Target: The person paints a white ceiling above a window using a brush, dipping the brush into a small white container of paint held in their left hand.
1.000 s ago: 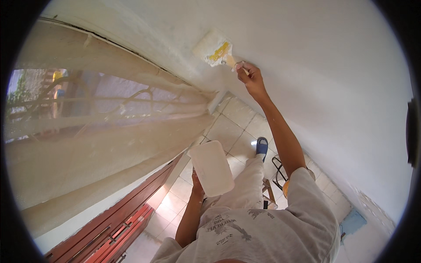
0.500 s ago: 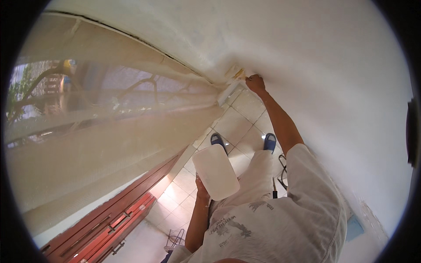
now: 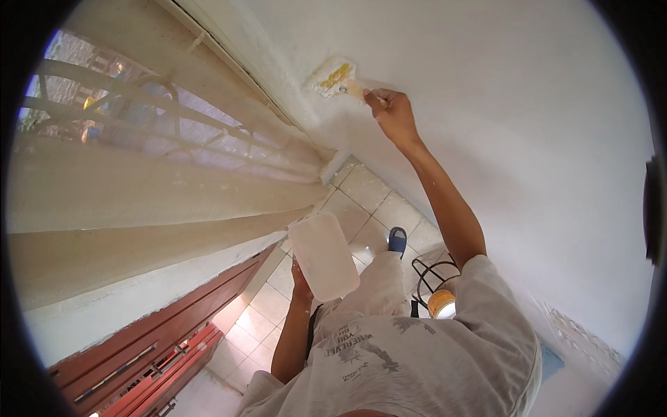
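My right hand (image 3: 393, 115) reaches up along the white wall (image 3: 500, 90) with its fingers closed round the pale handle of a wide, flat paintbrush (image 3: 336, 75). The brush head is smeared white and has a yellow patch; it lies against the wall near the window corner. Low in front of my body, my left hand (image 3: 300, 279) grips the left side of a white rectangular plastic tub (image 3: 324, 256). Most of its fingers are hidden by the tub.
A beige curtain (image 3: 139, 181) hangs over the window at left, above red wooden panels (image 3: 160, 313). By my right side, an orange tin (image 3: 442, 304) sits at a black metal stand (image 3: 429, 276). My blue slipper (image 3: 397, 240) rests on the tiled floor (image 3: 347, 212).
My right hand has swung up and slightly left with the brush, from the low corner onto the wall. The tub has shifted slightly left. The orange tin has come into view.
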